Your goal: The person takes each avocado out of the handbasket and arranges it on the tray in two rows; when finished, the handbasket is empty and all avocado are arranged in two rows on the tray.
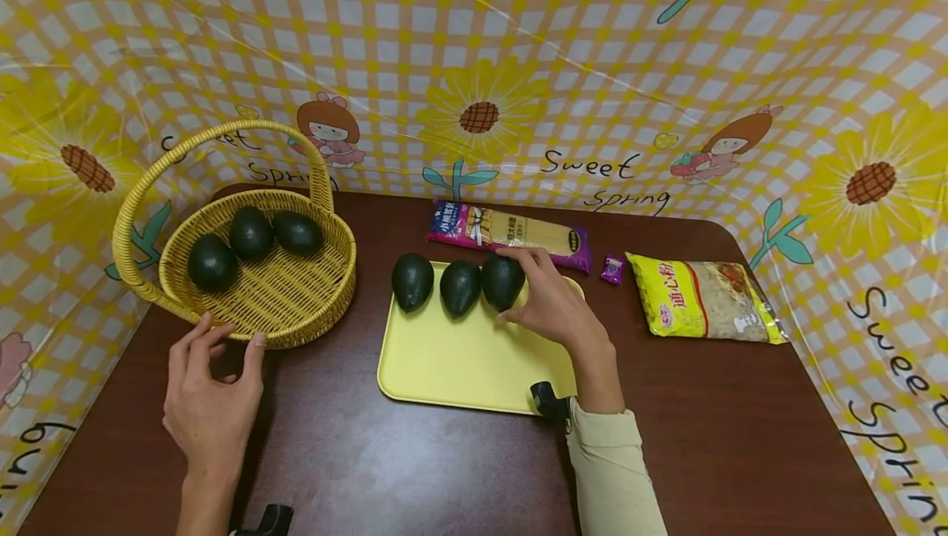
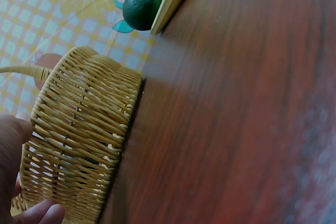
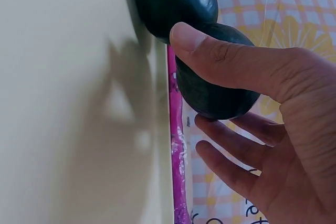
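On the right of the table, my right hand [image 1: 554, 305] grips an avocado [image 1: 501, 282] between thumb and fingers, at the far edge of the yellow tray [image 1: 474, 363]. Two more dark green avocados, a middle one [image 1: 460, 289] and a left one [image 1: 412, 281], sit beside it in a row. In the right wrist view the thumb lies across the held avocado [image 3: 215, 90]. My left hand [image 1: 211, 396] is at the near rim of the wicker basket [image 1: 326, 322], fingers loosely bent, with fingertips at the rim. Inside the basket lie three avocados [image 1: 252, 235].
Behind the tray lies a purple noodle packet [image 1: 511, 231]. A small purple wrapped piece [image 1: 612, 269] and a yellow pasta bag [image 1: 704, 299] lie to its right. The basket's tall handle [image 1: 222, 128] arches upward. A patterned cloth [image 1: 474, 34] surrounds the brown table [image 1: 415, 470].
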`<state>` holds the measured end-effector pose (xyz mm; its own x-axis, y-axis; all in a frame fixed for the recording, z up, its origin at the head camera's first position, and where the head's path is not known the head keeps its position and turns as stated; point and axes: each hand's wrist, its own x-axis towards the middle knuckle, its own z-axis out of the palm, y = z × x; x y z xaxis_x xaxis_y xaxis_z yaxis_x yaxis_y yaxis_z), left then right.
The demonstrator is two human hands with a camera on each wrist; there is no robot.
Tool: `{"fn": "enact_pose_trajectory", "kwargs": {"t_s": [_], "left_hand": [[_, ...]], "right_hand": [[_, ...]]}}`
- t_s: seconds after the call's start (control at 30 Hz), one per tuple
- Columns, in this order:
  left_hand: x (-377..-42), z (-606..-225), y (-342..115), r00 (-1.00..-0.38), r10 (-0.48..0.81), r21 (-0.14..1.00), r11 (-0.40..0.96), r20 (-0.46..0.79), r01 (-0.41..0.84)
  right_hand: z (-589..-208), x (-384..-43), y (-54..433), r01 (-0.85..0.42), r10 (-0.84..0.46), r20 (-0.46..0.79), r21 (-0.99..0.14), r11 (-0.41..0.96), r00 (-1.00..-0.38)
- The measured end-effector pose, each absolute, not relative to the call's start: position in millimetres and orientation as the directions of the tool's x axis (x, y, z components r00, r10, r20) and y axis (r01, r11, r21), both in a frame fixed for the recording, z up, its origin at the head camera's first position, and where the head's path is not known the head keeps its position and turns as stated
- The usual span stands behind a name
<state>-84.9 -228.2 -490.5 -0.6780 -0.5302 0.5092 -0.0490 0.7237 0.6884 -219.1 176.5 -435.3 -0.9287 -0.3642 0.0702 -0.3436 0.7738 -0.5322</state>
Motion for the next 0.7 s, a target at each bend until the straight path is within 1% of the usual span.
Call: {"fn": "enact_pose_trajectory", "kwargs": {"t_s": [0.43, 0.7], "left_hand": [[-86.0, -489.9, -228.1, -0.685, -0.534, 0.695, 0.717, 0.496, -0.056], [-85.5, -490.2, -228.0, -0.689, -0.536, 0.699, 0.712, 0.488, -0.059]], "right_hand": [[-440.5, -221.1, 176.6, -0.279, -0.348, -0.019, -0.560, 0.780, -0.937], [-445.2, -223.9, 175.7, -0.261, -0.342, -0.051, -0.546, 0.796, -0.938]]}}
